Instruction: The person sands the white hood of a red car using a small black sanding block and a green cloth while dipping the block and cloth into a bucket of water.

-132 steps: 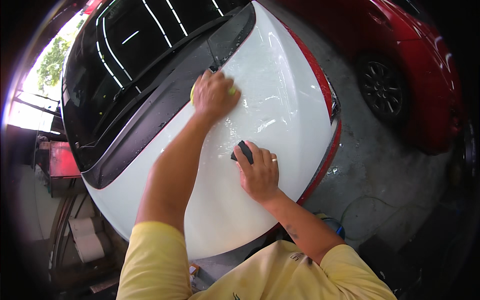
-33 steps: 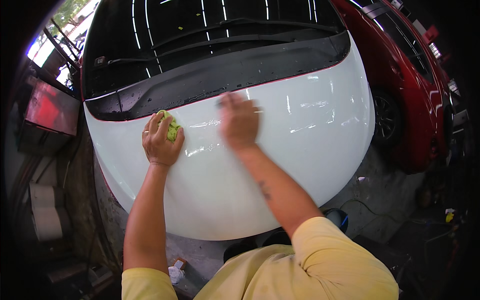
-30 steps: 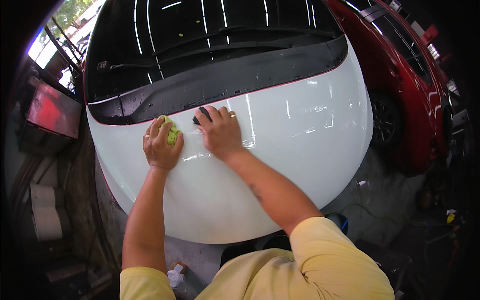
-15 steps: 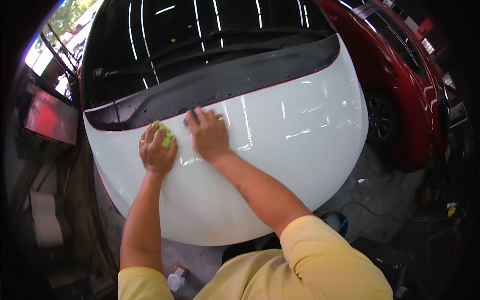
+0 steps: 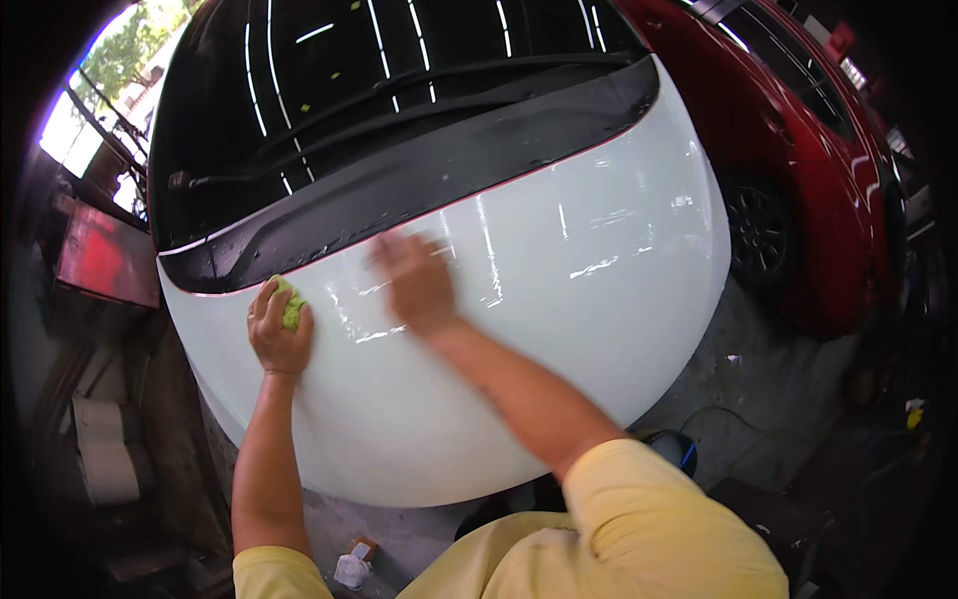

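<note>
The white car hood [image 5: 519,349] fills the middle of the view, with bright light streaks reflected on it. My left hand [image 5: 279,334] rests on the hood near its windshield-side edge, closed around a crumpled yellow-green cloth [image 5: 289,304]. To its right, my right hand [image 5: 419,285] is smeared by motion, low over the hood, its fingers toward the black cowl panel [image 5: 429,180]. A small dark block [image 5: 380,252] shows faintly at its fingertips; it was clearer half a second ago, though its kind cannot be made out.
Beyond the cowl lie wiper arms [image 5: 399,100] and the dark windshield [image 5: 329,60]. A red car [image 5: 798,190] stands close on the right. Left is a reddish, shiny panel [image 5: 105,255]. A white crumpled item [image 5: 351,571] lies on the floor by my left arm.
My left hand has slid left and slightly nearer with the cloth. The right hand has moved slightly nearer and is now blurred. The whole view has shifted a little.
</note>
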The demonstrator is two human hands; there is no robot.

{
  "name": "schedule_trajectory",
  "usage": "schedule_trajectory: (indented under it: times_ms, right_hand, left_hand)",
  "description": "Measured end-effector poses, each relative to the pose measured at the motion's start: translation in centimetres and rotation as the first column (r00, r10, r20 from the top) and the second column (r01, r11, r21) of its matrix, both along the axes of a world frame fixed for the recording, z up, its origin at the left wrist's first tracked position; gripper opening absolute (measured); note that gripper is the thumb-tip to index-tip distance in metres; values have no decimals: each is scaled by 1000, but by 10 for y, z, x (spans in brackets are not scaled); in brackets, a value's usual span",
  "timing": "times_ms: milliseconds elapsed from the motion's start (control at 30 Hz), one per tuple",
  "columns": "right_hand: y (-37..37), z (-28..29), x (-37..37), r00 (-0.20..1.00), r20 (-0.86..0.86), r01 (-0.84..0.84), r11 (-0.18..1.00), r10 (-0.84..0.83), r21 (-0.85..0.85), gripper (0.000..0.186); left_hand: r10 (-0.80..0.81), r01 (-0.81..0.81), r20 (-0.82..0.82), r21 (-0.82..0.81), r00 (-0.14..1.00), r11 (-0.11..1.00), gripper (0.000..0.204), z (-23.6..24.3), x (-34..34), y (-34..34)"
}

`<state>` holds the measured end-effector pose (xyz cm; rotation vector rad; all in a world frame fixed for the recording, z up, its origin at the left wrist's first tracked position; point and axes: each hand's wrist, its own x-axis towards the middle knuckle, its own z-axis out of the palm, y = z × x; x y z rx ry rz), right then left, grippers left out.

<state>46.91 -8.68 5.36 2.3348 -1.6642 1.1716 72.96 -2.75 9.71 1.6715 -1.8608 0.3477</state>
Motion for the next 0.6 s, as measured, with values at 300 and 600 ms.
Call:
schedule_trajectory:
  times_ms: [300, 600]
  right_hand:
    - [-104, 29, -336, 940, 125, 307, 947, -318, 97, 38]
    - [-127, 19, -435, 860, -30, 497, 823, -510, 276, 46]
  left_hand:
    - [150, -157, -70, -105, 986, 982, 29, -8, -101, -23]
    - [-402, 400, 34, 54, 915, 915, 14, 10, -418, -157]
